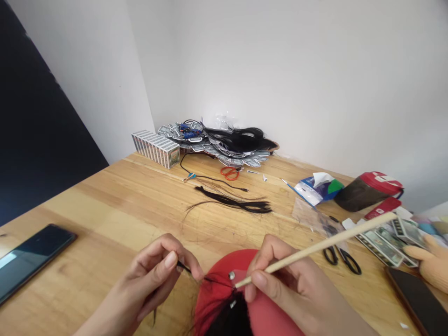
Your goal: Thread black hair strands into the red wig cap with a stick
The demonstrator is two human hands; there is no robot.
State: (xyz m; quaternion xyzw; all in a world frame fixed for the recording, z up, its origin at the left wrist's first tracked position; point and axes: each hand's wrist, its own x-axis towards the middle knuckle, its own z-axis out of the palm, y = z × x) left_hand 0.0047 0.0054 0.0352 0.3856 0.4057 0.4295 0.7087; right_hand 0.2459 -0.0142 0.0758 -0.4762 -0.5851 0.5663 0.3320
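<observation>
Between its thumb and fingers, my left hand (161, 273) pinches a thin lock of black hair (184, 267). Loose strands run from it to the right, over a red rounded form (224, 261). My right hand (283, 284) grips a long pale wooden stick (325, 245) like a pen. The stick's lower tip is close to where the strands meet the form; any needle at that tip is too small to make out. A thick mass of black hair (233, 319) lies on the form below the tip. Near the stick's tip sits a small shiny pin head (231, 275).
A bundle of black hair (234, 201) lies mid-table, with orange-handled scissors (230, 173) behind it. Black-handled scissors (341, 259), a phone (416, 298) and a dark red-topped pouch (369, 191) are at right. Another phone (35, 256) is at left. Boxes (156, 148) stand behind.
</observation>
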